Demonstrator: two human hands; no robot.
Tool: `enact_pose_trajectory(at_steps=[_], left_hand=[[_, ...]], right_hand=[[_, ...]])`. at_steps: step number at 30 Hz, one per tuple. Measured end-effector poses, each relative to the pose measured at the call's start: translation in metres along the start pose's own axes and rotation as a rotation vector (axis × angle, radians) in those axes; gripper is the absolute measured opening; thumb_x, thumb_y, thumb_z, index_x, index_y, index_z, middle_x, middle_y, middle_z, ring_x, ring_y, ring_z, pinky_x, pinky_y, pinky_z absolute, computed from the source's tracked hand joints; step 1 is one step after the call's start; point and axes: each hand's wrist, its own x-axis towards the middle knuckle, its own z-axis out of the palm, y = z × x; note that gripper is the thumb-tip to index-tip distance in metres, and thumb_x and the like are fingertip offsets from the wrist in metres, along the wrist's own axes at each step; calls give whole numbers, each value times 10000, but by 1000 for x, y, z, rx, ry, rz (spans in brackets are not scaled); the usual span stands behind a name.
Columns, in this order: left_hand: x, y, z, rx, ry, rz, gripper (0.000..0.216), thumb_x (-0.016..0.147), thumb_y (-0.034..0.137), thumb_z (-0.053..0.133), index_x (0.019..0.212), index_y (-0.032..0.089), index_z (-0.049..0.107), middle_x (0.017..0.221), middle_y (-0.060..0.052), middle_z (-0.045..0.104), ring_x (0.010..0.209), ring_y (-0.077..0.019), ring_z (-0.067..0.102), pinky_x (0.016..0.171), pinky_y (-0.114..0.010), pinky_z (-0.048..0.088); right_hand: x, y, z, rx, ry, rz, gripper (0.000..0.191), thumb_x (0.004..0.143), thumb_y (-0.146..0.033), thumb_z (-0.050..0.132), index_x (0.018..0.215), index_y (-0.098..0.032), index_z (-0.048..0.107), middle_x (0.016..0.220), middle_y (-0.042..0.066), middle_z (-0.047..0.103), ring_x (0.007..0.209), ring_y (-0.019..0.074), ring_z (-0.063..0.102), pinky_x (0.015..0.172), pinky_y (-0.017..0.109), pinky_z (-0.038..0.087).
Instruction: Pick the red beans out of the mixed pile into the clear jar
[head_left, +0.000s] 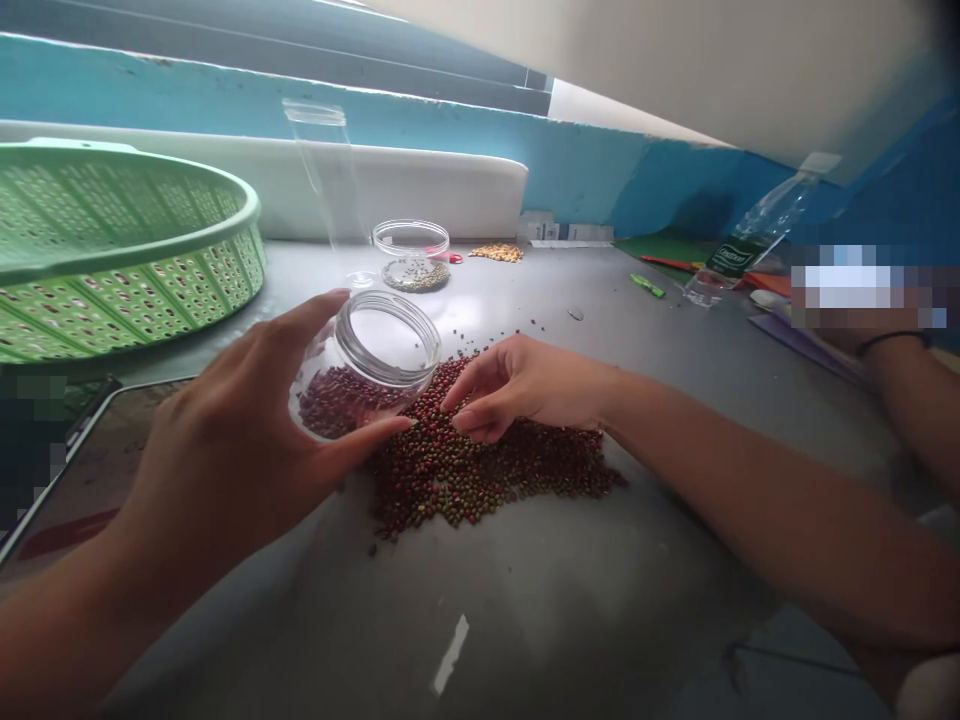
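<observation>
My left hand (240, 420) is wrapped round a clear jar (386, 378), which tilts with its open mouth up and to the right. Dark red beans (330, 400) lie inside the jar. To its right, my right hand (536, 385) is over a mixed pile of red and green beans (457, 475) on the grey table. Its fingers curl together in a pinch at the beans. Whatever sits between the fingertips is too small or hidden to make out.
A green basket (142, 290) stands at left, a dark flat panel (90, 470) below it. Behind are a tall clear container (322, 170), a jar of pale seeds (416, 272) and yellow kernels (496, 253). A bottle (739, 250) and another person's arm (907, 370) are at right.
</observation>
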Motion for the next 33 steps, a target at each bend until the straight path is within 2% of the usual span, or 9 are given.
enact_pose_trajectory(at_steps=[4,12,23,33], left_hand=[[0,0,0,6,-2,9,878,705,665,693,1449,355,345,1349,-39,609,1130,-338,656,941,-476,548],[1,1,-1,7,-8,-3,873,710,638,704,1452,356,340,1355,-55,605,1098,-349,669,932,-505,550],[0,0,-1,3,-9,-7,873,699,678,685,1443,365,352,1353,-41,605,1088,-342,671,928,-501,548],[1,1,-1,7,-10,7,884,704,693,670,1449,339,353,1324,-33,620,1106,-298,659,946,-424,533]], right_hand=[[1,2,-1,20,-42,-17,288,773,-207,784,1045,-133,725,777,8,720,742,113,680,755,274,588],[1,3,-4,18,-140,-22,347,811,-149,738,1155,-155,699,953,55,762,871,140,723,851,281,581],[3,5,-4,23,-227,-86,447,807,-26,641,1227,-177,667,991,39,750,883,118,705,936,305,546],[3,7,-2,145,-179,-33,402,767,0,618,1133,-140,709,988,61,764,861,123,724,878,272,575]])
